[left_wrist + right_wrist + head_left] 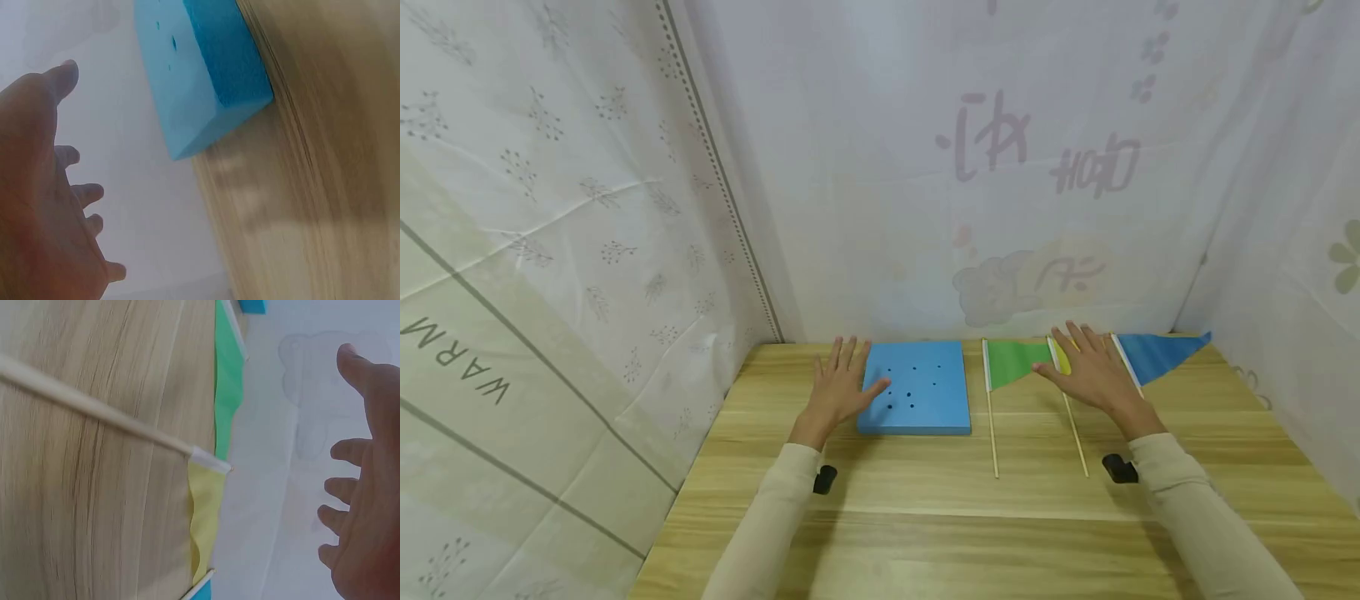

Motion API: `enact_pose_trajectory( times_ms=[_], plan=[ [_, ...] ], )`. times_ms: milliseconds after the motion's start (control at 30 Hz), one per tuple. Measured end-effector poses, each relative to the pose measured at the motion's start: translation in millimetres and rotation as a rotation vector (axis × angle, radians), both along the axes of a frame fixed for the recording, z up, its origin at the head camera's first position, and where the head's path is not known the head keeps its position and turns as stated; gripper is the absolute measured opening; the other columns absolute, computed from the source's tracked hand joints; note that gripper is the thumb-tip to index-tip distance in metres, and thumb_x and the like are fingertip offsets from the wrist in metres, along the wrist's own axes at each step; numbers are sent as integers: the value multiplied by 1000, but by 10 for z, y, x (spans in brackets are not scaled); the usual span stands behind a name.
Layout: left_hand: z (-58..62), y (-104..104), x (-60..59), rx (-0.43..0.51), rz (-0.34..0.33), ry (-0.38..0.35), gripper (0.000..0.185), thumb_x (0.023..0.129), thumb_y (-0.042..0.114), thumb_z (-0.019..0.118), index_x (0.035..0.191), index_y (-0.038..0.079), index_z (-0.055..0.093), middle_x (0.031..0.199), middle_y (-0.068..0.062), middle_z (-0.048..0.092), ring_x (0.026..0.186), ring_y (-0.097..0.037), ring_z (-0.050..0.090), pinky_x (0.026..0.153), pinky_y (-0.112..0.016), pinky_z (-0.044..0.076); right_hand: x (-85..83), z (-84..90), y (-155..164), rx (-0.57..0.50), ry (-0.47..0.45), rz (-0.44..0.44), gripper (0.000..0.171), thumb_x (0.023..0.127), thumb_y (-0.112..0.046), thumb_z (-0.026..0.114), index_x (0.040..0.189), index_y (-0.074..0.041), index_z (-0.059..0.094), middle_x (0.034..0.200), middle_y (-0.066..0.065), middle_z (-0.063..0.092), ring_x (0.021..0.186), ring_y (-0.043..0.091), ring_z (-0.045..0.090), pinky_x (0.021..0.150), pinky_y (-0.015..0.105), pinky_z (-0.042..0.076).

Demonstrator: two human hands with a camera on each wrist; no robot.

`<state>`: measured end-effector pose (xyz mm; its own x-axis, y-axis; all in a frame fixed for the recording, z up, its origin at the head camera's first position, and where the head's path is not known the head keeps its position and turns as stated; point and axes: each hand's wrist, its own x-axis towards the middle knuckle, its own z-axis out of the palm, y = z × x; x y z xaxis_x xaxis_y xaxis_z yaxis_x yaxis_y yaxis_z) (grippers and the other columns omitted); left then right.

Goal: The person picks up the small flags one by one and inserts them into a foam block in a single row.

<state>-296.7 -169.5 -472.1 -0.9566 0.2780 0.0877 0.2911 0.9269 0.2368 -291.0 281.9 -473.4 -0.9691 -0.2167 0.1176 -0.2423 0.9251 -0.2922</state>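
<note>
A blue foam block [917,389] with several small holes lies flat on the wooden table [925,508]; its corner shows in the left wrist view [212,75]. My left hand [838,385] hovers open at its left edge, fingers spread. Right of the block lie three pennant flags on thin sticks: a green flag [1011,361], a yellow flag [1063,358] and a blue flag [1157,354]. My right hand [1090,369] hangs open above the yellow flag, hiding most of it. In the right wrist view the yellow flag [203,512] and green flag [228,375] lie below the spread fingers [344,450].
White printed cloth walls [970,167] close in the table on the left, back and right. Bare wood stretches from the flags' stick ends to the near edge.
</note>
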Motion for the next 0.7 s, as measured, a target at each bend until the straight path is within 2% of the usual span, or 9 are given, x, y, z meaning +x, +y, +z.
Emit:
enact_pose_trajectory(
  times_ms=[167, 367, 567, 700],
  plan=[
    [-28, 48, 108, 35, -30, 28, 85, 106, 60, 54, 172, 15, 24, 179, -16, 19, 167, -40, 9, 128, -76, 11, 37, -13, -123, -51, 9, 17, 90, 106, -63, 55, 167, -1, 31, 173, 33, 21, 156, 59, 23, 124, 76, 21],
    [-169, 124, 249, 55, -92, 58, 78, 108, 51, 57, 169, 10, 31, 174, -19, 30, 163, -43, 24, 127, -72, 25, 132, -83, -310, -115, 6, 14, 86, 107, -61, 55, 165, -1, 36, 168, 30, 35, 149, 58, 36, 114, 78, 36],
    [-314, 213, 351, 92, -144, 65, 69, 110, 41, 60, 163, 3, 41, 168, -23, 40, 159, -44, 33, 129, -60, 32, 217, -218, -517, -192, 2, 3, 75, 107, -56, 58, 157, -1, 48, 158, 28, 49, 143, 53, 47, 106, 77, 45],
    [-404, 266, 386, 88, -153, 44, 64, 111, 38, 60, 162, 4, 44, 168, -21, 42, 160, -42, 33, 131, -56, 31, 233, -340, -624, -223, 8, 11, 62, 109, -47, 61, 149, 0, 58, 144, 24, 62, 126, 44, 64, 95, 66, 57]
  ],
)
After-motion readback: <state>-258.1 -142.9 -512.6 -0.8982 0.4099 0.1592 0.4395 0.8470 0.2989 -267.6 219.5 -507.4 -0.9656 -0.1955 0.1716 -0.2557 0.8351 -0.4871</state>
